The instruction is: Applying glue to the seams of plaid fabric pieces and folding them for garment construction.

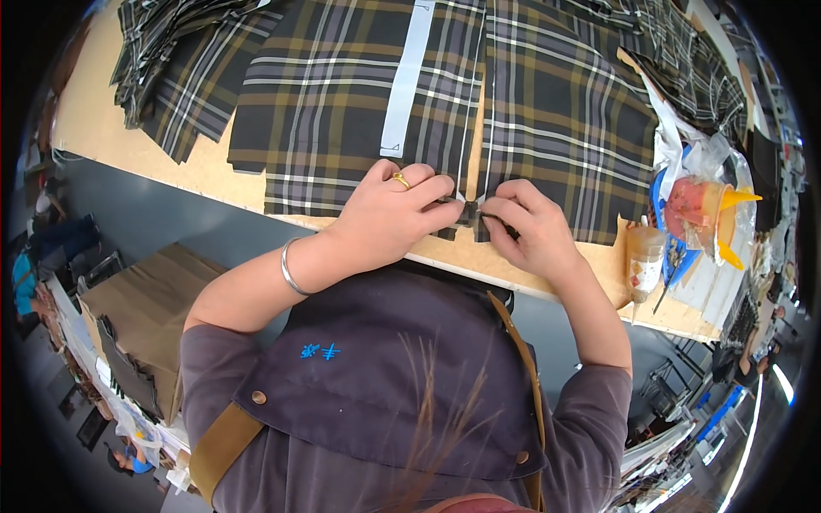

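Note:
Two dark plaid fabric panels lie side by side on the table, a narrow gap between them. At the near inner corner of the left plaid fabric panel (321,111), my left hand (396,209) is closed, its fingertips pinching the edge. Across the gap, my right hand (530,224) pinches the near inner corner of the right plaid fabric panel (569,120). Both sets of fingertips nearly meet at a small dark piece (468,212) between the panels, partly covered by my fingers. A long pale strip (406,81) rests on the left panel, just beyond my left hand.
More plaid pieces (201,73) are heaped at the far left and far right. On the right stand a glue bottle (643,261) and an orange-and-yellow container (701,218) in clear plastic. Brown fabric (141,299) is stacked at lower left. The wooden table edge (479,261) runs before me.

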### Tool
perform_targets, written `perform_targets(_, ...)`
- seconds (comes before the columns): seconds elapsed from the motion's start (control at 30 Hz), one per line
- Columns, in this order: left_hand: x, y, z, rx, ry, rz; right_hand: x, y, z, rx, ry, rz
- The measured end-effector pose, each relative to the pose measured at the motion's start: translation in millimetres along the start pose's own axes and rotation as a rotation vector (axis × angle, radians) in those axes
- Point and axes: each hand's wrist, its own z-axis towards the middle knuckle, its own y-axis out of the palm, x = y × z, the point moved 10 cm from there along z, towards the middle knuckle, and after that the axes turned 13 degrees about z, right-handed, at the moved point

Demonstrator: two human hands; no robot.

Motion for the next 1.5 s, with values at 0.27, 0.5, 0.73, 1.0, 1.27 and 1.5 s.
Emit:
perform_targets(0.27, -8.5, 2.4, 0.3, -0.003, -0.082, -0.075, 2.7, 5.6, -2.9, -0.007, -0.028, -0.048)
perform_targets(0.5, -4.0, 4.3, 2.2, -0.057, -0.064, -0.039, 4.0, 4.9, -4.5, 0.049, -0.010, -0.043)
perform_targets(0.73, 7.9, 0.4, -1.5, -0.020, -0.009, 0.093, 1.7, 1.6, -4.0, 0.077, -0.023, -0.022)
perform_targets(1.0, -15.0, 4.9, -0.5, -0.077, -0.177, -0.167, 3.4, 1.0, -6.7, 0.121, 0.003, -0.004)
perform_targets(1.27, -8.7, 2.2, 0.8, -0.109, -0.078, -0.047, 5.5, 0.9, -3.3, 0.106, 0.017, -0.021)
perform_targets(1.5, 1.7, -3.8, 3.6, -0.104, -0.073, -0.077, 24.1, -11.2, 7.4, 0.072, 0.239, 0.227)
